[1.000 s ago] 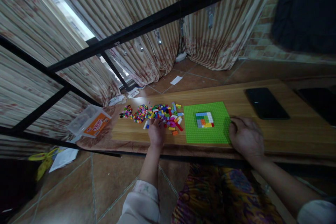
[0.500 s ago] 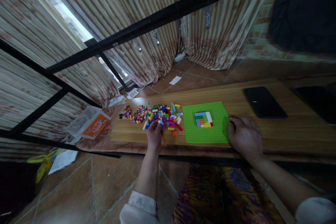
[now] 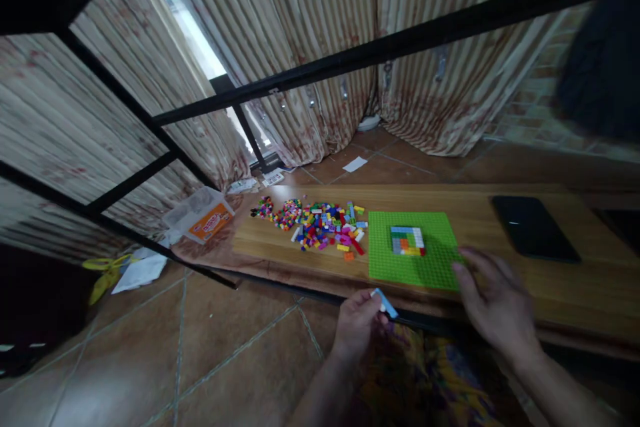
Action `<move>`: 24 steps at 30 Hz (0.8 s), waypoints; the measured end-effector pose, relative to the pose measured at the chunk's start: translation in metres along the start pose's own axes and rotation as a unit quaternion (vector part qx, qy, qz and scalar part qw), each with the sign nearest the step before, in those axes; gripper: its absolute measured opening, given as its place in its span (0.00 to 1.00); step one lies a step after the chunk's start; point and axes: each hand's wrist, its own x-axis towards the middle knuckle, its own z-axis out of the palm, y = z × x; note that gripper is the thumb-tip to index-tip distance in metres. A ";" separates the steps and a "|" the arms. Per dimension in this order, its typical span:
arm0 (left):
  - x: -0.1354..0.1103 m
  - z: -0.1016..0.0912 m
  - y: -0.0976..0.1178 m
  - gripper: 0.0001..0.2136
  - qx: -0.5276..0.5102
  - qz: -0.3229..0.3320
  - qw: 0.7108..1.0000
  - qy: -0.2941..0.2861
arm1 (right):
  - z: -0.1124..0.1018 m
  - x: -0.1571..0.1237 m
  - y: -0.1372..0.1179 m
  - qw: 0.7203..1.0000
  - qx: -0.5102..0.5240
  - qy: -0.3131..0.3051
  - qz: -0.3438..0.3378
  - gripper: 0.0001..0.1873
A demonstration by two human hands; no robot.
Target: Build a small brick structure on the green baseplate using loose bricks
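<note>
While your left hand (image 3: 356, 323) pinches a light-blue brick (image 3: 387, 305) (long axis slanting rightward, toward you) nearside of the green baseplate (image 3: 383, 263), your right hand (image 3: 500, 303), nearer that plate, is half-open, apparently empty.

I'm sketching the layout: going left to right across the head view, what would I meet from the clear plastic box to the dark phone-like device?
Clear plastic box → loose colourful bricks → green baseplate → dark phone-like device. The left hand and right hand overlap these spans, so I left them out.
</note>
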 end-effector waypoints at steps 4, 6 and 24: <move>-0.024 0.008 0.001 0.20 -0.027 -0.028 0.998 -0.051 | -0.024 -0.042 -0.061 0.974 0.114 -0.174 -0.087 0.20; -0.036 0.013 0.006 0.20 -0.046 -0.037 0.996 -0.073 | -0.028 -0.059 -0.080 0.961 0.138 -0.192 -0.142 0.19; -0.069 -0.009 0.000 0.19 -0.039 -0.057 0.993 -0.100 | -0.012 -0.090 -0.076 0.949 0.236 -0.197 0.071 0.16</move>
